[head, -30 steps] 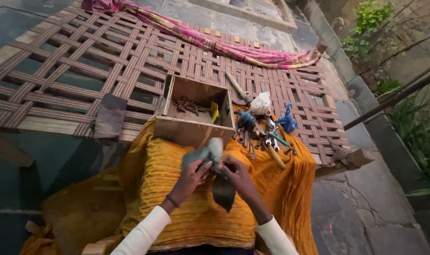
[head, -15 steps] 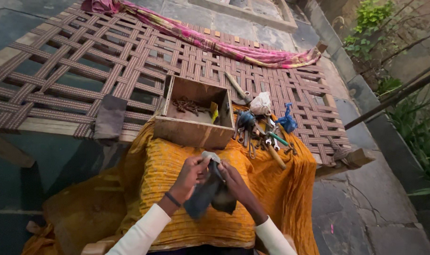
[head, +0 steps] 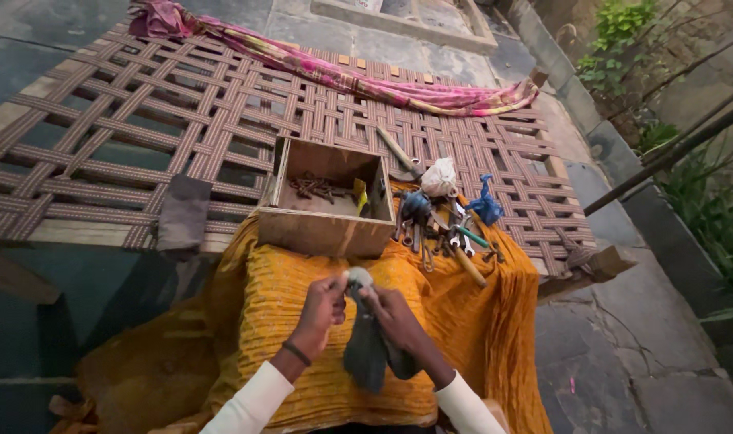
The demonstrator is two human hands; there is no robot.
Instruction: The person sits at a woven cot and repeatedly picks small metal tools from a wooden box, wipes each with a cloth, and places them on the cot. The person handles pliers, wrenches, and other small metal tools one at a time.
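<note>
Hands, left (head: 322, 309) and right (head: 392, 315), raised together, each grip closed on grey cloth (head: 366, 350).

An outdoor courtyard of a home, used as a makeshift work spot: grey stone paving (head: 624, 354) underfoot, a woven-strap cot (head: 221, 120) serving as a bench, green plants (head: 624, 32) along a low wall. On the cot sit a wooden box (head: 326, 229) of rusty hardware and scattered hand tools (head: 451, 237) (pliers, spanners) on a yellow cloth (head: 302, 289)
</note>
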